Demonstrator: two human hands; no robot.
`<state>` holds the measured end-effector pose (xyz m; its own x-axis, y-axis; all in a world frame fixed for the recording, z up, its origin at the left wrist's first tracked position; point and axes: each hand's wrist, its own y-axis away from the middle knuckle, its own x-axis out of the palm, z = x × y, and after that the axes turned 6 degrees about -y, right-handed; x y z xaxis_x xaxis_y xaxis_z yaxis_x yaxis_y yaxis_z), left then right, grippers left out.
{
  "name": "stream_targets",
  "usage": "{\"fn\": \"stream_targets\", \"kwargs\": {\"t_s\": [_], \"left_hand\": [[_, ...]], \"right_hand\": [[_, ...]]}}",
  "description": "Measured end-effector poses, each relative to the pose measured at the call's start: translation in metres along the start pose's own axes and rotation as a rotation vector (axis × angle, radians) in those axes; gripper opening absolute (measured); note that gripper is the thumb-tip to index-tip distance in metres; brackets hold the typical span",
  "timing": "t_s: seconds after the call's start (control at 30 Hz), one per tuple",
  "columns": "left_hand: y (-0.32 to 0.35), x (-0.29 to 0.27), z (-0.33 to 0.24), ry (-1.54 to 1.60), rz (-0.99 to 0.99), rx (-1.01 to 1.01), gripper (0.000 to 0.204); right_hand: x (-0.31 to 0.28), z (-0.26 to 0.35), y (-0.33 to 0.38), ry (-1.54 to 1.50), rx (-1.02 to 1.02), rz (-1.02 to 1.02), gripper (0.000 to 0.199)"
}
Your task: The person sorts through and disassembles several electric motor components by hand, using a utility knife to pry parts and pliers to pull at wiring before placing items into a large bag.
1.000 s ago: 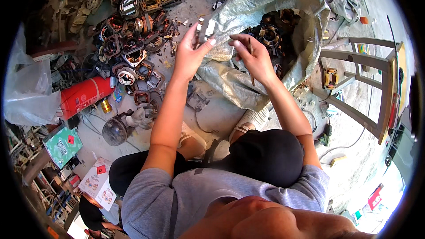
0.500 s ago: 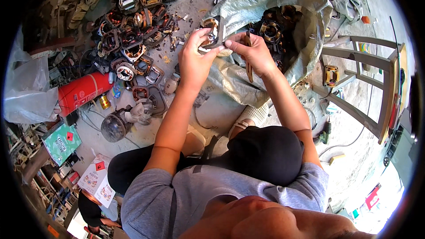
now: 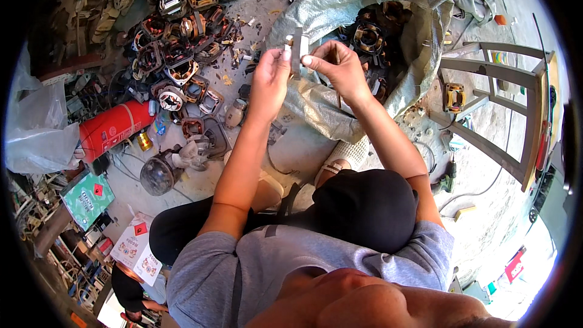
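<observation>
My left hand (image 3: 271, 78) grips a small motor stator (image 3: 297, 54) by its side, fingers closed. Its grey metal core is seen edge-on, with white insulation along the right side. My right hand (image 3: 340, 70) is just right of it, the thumb tip against or very close to the white part. The curled right fingers hold a thin, brown, strip-like thing, mostly hidden by the hand; its lower end shows below the palm. Both hands are over the near left edge of a woven sack (image 3: 322, 112), which holds several stators (image 3: 368, 37).
A pile of stators (image 3: 180, 51) with copper windings lies to the left. Nearer are a red cylinder (image 3: 116, 127) and a dark round motor (image 3: 159, 174). A wooden stool frame (image 3: 492, 73) stands right, a single stator (image 3: 453, 98) beside it. Another person (image 3: 127, 288) is at lower left.
My left hand has turned the stator so its edge faces me. My right hand has shifted slightly left, and the brown thing in it is now mostly out of sight.
</observation>
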<state>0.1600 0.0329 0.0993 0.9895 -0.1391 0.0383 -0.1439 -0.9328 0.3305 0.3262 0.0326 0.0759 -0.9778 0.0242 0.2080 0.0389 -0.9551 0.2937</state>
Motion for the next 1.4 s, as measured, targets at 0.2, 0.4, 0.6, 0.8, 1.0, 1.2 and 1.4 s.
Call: {"fn": "stream_targets", "kwargs": {"t_s": [0.2,0.4,0.6,0.8,1.0,1.2,1.4], "left_hand": [[0.005,0.007,-0.017,0.184,0.037,-0.077,0.027],[0.004,-0.002,-0.016,0.134,0.098,-0.050,0.025],[-0.003,-0.012,-0.023,-0.165,0.008,0.029,0.025],[-0.009,-0.014,-0.028,-0.054,-0.010,-0.162,0.025],[-0.027,-0.065,-0.014,-0.542,-0.476,0.117,0.032],[-0.016,-0.032,-0.029,-0.625,-0.084,0.459,0.044],[-0.009,-0.012,-0.031,-0.742,-0.027,0.531,0.019]], "right_hand": [[0.000,-0.001,0.007,-0.073,-0.052,0.095,0.115],[-0.002,-0.008,0.004,0.099,-0.049,0.141,0.103],[-0.006,0.001,0.006,0.316,-0.231,-0.032,0.090],[-0.005,0.009,0.011,0.274,-0.153,-0.046,0.085],[-0.017,0.013,0.019,0.069,0.108,0.012,0.071],[-0.015,0.005,0.013,0.021,0.159,0.085,0.056],[-0.016,0.000,0.015,0.044,0.180,0.111,0.056]]}}
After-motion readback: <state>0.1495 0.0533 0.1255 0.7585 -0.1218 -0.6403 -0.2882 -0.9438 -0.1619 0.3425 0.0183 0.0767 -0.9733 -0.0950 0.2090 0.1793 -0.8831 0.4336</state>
